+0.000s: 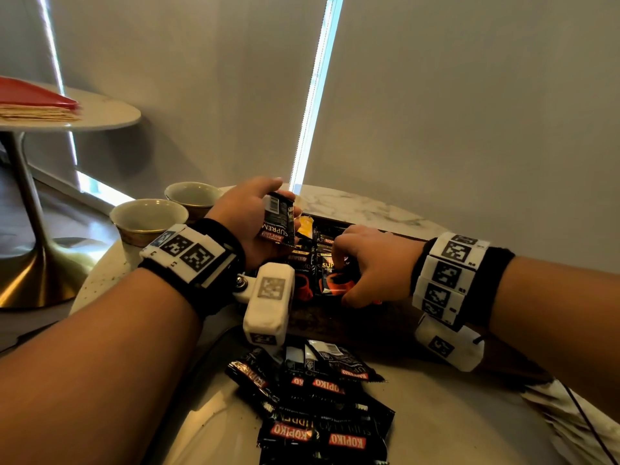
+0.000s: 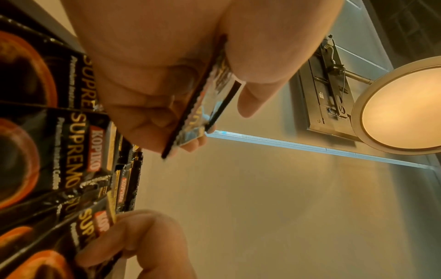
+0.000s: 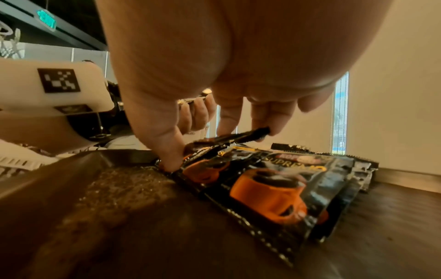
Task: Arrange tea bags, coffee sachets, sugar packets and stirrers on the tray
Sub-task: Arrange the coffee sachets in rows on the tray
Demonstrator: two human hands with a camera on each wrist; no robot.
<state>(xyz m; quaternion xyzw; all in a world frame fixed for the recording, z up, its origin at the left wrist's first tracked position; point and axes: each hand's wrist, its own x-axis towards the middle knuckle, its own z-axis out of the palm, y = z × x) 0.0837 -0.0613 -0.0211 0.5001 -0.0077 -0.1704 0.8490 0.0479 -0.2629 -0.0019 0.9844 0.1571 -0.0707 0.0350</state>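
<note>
Upright in left hand (image 1: 246,209) fingers, one coffee sachet (image 1: 279,219); right hand (image 1: 375,263) fingers pinching another (image 3: 241,136), flat.

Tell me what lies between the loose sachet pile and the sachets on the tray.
Head view: bare dark tray floor between pile and tray sachets.

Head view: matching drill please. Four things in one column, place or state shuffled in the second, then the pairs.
Things
1. held sachet
2. loose sachet pile
3. two bowls
4. red-topped stack

Place or state
A. on the side table, far left
B. on the near tabletop, outside the tray
C. gripped by the left hand, above the tray
D. beside the tray, beyond the left wrist

Pairs: 1-C, 2-B, 3-D, 4-A
</note>
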